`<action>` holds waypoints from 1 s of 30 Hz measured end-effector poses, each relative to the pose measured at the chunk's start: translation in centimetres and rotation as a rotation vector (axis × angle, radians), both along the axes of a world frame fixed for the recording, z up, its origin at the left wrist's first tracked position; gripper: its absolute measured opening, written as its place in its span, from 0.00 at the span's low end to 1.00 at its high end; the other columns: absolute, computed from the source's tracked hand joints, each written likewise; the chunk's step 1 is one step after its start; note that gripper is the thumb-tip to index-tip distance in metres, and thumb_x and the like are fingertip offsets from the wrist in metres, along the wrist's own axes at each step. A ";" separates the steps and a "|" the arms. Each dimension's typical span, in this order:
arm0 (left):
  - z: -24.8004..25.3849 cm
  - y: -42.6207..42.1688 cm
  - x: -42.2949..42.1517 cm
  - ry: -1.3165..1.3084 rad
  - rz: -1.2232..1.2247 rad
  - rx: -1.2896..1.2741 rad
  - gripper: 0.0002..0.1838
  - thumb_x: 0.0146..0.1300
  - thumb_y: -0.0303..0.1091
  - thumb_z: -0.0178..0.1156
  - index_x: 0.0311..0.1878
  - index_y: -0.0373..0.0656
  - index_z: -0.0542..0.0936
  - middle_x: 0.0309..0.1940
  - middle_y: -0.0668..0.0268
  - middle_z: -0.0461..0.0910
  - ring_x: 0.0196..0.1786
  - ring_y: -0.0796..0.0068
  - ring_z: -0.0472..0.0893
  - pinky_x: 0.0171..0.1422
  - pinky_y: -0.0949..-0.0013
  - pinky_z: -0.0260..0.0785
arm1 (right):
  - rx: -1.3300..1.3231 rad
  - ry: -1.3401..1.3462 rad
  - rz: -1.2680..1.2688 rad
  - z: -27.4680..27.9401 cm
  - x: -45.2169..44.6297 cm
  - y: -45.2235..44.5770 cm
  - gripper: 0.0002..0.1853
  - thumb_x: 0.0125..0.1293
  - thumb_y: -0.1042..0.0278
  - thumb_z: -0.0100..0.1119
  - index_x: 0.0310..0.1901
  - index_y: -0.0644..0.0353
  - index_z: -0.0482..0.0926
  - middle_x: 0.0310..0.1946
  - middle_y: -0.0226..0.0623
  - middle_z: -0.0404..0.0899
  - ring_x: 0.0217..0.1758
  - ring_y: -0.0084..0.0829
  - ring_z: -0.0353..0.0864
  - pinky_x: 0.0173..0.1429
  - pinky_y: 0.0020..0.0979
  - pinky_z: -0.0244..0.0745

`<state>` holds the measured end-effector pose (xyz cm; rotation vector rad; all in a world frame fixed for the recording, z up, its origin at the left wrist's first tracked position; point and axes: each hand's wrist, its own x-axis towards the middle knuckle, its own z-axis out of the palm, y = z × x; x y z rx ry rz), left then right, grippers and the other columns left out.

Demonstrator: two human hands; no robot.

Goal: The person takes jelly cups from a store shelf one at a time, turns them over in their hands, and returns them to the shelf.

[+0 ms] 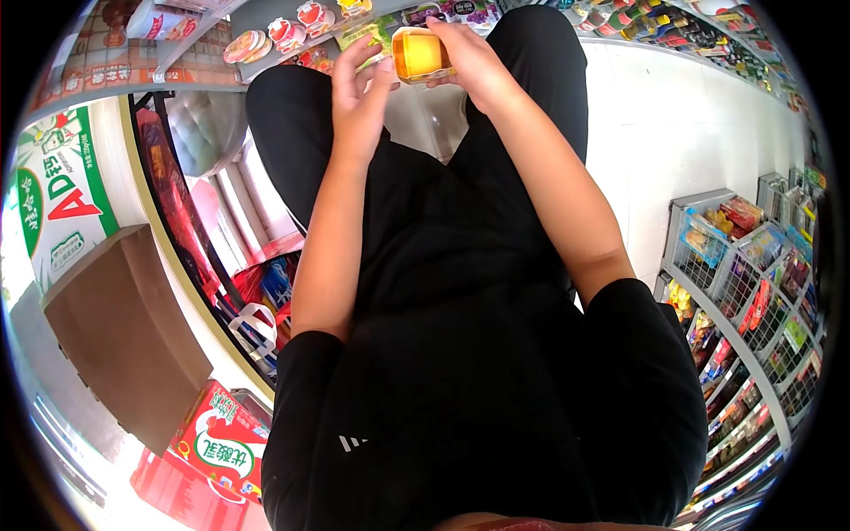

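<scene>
While right grip [469,64] holds container [422,55] — shelf edge [264,66] near, floor [651,115] rightward.

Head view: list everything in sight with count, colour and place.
container: 1, yellow and amber, between the hands
shelf: 1, grey, top left
round packs: at least 3, mixed colours, on the shelf
green pack: 1, green, top centre
printed box: 1, white and green, left
brown box: 1, brown, left
red box: at least 1, red, lower left
wire baskets: several, grey, right
packets: many, mixed colours, right
floor: 1, white, upper right
shirt: 1, black, centre
trousers: 1 pair, black, upper centre
left hand: 1, bare, beside the container
right hand: 1, bare, holding the container
</scene>
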<state>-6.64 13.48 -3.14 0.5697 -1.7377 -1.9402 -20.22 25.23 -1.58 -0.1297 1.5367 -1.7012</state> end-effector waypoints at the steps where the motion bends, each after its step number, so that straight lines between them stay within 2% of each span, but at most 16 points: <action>1: -0.3 0.1 0.1 -0.006 -0.053 -0.091 0.29 0.76 0.35 0.64 0.75 0.46 0.68 0.67 0.56 0.74 0.65 0.67 0.78 0.61 0.62 0.80 | 0.089 0.071 -0.006 0.2 0.3 -0.1 0.31 0.78 0.40 0.53 0.62 0.64 0.75 0.49 0.42 0.85 0.47 0.33 0.89 0.43 0.35 0.87; 3: -0.7 0.4 0.1 -0.021 -0.142 -0.263 0.32 0.72 0.32 0.68 0.76 0.46 0.67 0.68 0.57 0.73 0.67 0.66 0.77 0.62 0.62 0.79 | 0.078 0.111 0.015 -0.3 0.4 -0.3 0.32 0.78 0.38 0.52 0.61 0.66 0.76 0.49 0.42 0.85 0.49 0.32 0.88 0.47 0.33 0.86; 4: -0.7 0.6 0.0 -0.027 -0.134 -0.242 0.37 0.69 0.29 0.71 0.77 0.46 0.65 0.70 0.58 0.71 0.69 0.65 0.76 0.63 0.62 0.79 | 0.020 0.120 0.007 -1.2 0.1 -0.5 0.33 0.79 0.38 0.50 0.62 0.66 0.76 0.50 0.42 0.84 0.50 0.32 0.88 0.49 0.32 0.86; 6: -0.8 0.8 -0.1 -0.025 -0.107 -0.252 0.39 0.66 0.32 0.73 0.78 0.46 0.65 0.69 0.57 0.71 0.68 0.65 0.77 0.63 0.62 0.79 | -0.039 0.126 0.003 -1.8 -0.1 -0.4 0.33 0.80 0.38 0.49 0.63 0.66 0.76 0.51 0.42 0.84 0.51 0.31 0.87 0.51 0.32 0.86; 8: -1.0 0.8 -0.1 -0.025 -0.080 -0.265 0.42 0.64 0.34 0.76 0.78 0.46 0.66 0.68 0.56 0.72 0.67 0.64 0.77 0.64 0.62 0.79 | -0.121 0.014 0.068 -1.2 -0.1 -0.2 0.33 0.82 0.39 0.46 0.64 0.66 0.76 0.54 0.42 0.83 0.52 0.31 0.87 0.55 0.32 0.85; 11: -1.0 0.4 -0.2 0.077 -0.128 -0.092 0.48 0.63 0.35 0.77 0.80 0.44 0.57 0.69 0.56 0.72 0.68 0.63 0.78 0.68 0.59 0.77 | -0.094 0.080 0.042 0.2 0.8 -0.1 0.31 0.83 0.42 0.46 0.66 0.66 0.75 0.56 0.42 0.82 0.52 0.31 0.87 0.56 0.33 0.85; 13: -1.4 -0.1 -0.3 0.100 -0.114 -0.081 0.47 0.64 0.35 0.77 0.79 0.43 0.57 0.69 0.56 0.72 0.68 0.63 0.78 0.68 0.60 0.77 | -0.141 0.064 0.051 -0.8 0.5 -0.1 0.30 0.82 0.44 0.49 0.66 0.66 0.75 0.56 0.43 0.82 0.52 0.32 0.87 0.57 0.34 0.86; 15: -1.4 -0.3 -0.2 0.127 -0.102 -0.067 0.46 0.65 0.35 0.77 0.78 0.42 0.57 0.68 0.55 0.72 0.68 0.64 0.78 0.67 0.60 0.77 | -0.267 -0.003 0.059 -1.0 0.2 -0.1 0.27 0.81 0.50 0.54 0.67 0.67 0.74 0.55 0.43 0.82 0.50 0.33 0.89 0.56 0.34 0.87; 16: -1.2 -0.4 -0.1 0.098 -0.086 0.033 0.45 0.65 0.34 0.76 0.77 0.41 0.57 0.68 0.55 0.72 0.68 0.64 0.78 0.67 0.61 0.77 | -0.266 -0.004 0.059 -0.7 0.2 0.0 0.27 0.81 0.50 0.54 0.67 0.67 0.74 0.55 0.43 0.82 0.50 0.33 0.89 0.56 0.34 0.87; 17: -1.1 -0.5 -0.1 0.068 -0.069 0.133 0.44 0.66 0.34 0.75 0.77 0.40 0.57 0.68 0.54 0.72 0.68 0.64 0.78 0.67 0.61 0.77 | -0.268 0.035 0.084 -0.4 0.1 0.1 0.26 0.80 0.54 0.57 0.67 0.67 0.74 0.54 0.43 0.83 0.48 0.33 0.89 0.55 0.34 0.87; 18: -1.1 -0.5 -0.1 0.102 -0.079 0.193 0.44 0.67 0.33 0.75 0.76 0.38 0.57 0.68 0.53 0.72 0.67 0.65 0.78 0.66 0.63 0.77 | -0.270 0.074 0.109 0.0 0.2 0.1 0.24 0.79 0.58 0.60 0.68 0.67 0.74 0.53 0.43 0.84 0.47 0.33 0.90 0.55 0.33 0.88; 19: -1.1 -0.5 0.0 0.100 -0.077 0.192 0.44 0.67 0.33 0.75 0.76 0.38 0.57 0.68 0.53 0.72 0.67 0.65 0.78 0.66 0.63 0.77 | -0.271 0.072 0.111 -0.2 0.1 0.0 0.24 0.79 0.58 0.60 0.68 0.67 0.74 0.53 0.43 0.84 0.47 0.33 0.90 0.55 0.33 0.88; 21: -1.0 -0.5 0.2 0.042 -0.127 0.186 0.37 0.74 0.36 0.67 0.77 0.41 0.58 0.70 0.54 0.71 0.66 0.60 0.80 0.65 0.51 0.81 | -0.280 0.125 0.128 -0.9 -0.1 -0.1 0.23 0.77 0.62 0.63 0.67 0.66 0.76 0.50 0.43 0.85 0.44 0.32 0.91 0.53 0.32 0.88; 24: -0.4 -0.5 0.3 0.029 -0.120 0.246 0.36 0.75 0.40 0.64 0.78 0.40 0.57 0.69 0.53 0.72 0.66 0.59 0.80 0.65 0.49 0.80 | -0.292 0.194 0.117 -1.4 -0.1 -0.3 0.22 0.77 0.62 0.64 0.66 0.65 0.77 0.49 0.42 0.86 0.44 0.31 0.91 0.52 0.31 0.88; 30: 0.1 -0.3 0.3 0.033 -0.088 0.266 0.36 0.76 0.39 0.61 0.78 0.40 0.56 0.69 0.52 0.72 0.67 0.57 0.78 0.66 0.48 0.79 | -0.326 0.225 0.132 -1.9 0.0 -0.6 0.21 0.78 0.60 0.63 0.64 0.63 0.79 0.48 0.40 0.86 0.43 0.29 0.90 0.50 0.30 0.88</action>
